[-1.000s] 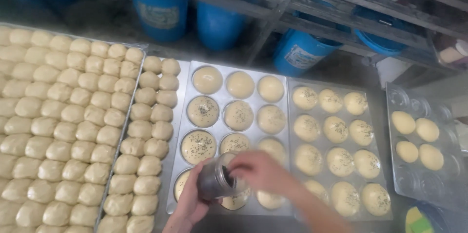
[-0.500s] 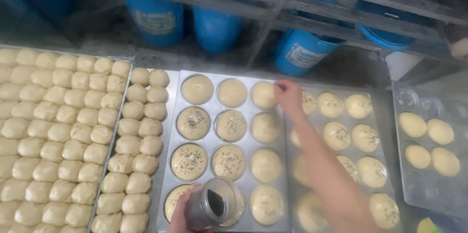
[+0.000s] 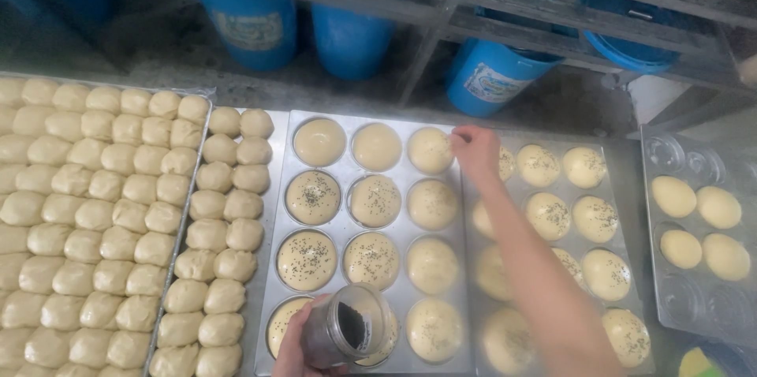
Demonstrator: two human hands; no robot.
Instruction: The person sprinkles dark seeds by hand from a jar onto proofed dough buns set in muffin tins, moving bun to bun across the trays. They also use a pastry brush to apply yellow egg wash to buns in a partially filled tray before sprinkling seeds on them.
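Left hand (image 3: 293, 345) grips a clear jar (image 3: 344, 335) of black seeds at the near edge of the muffin tray (image 3: 277, 211), mouth tilted up and rightward. Right hand (image 3: 476, 150) reaches across to the far row, fingers (image 3: 459, 138) pinched together at the right edge of the top-right dough round (image 3: 430, 149), which looks unseeded. Jar lies near-left of that hand, well apart.

- The right hand (image 3: 475, 148) no longer sits at the jar (image 3: 347, 335); it now reaches across to the top-right bun (image 3: 430, 149) of the near muffin tray (image 3: 280, 227), fingers pinched above it.
- The left hand (image 3: 296, 345) now holds the jar alone, tilted, its open mouth facing up.
- The jar sits lower in view, over the tray's bottom row.
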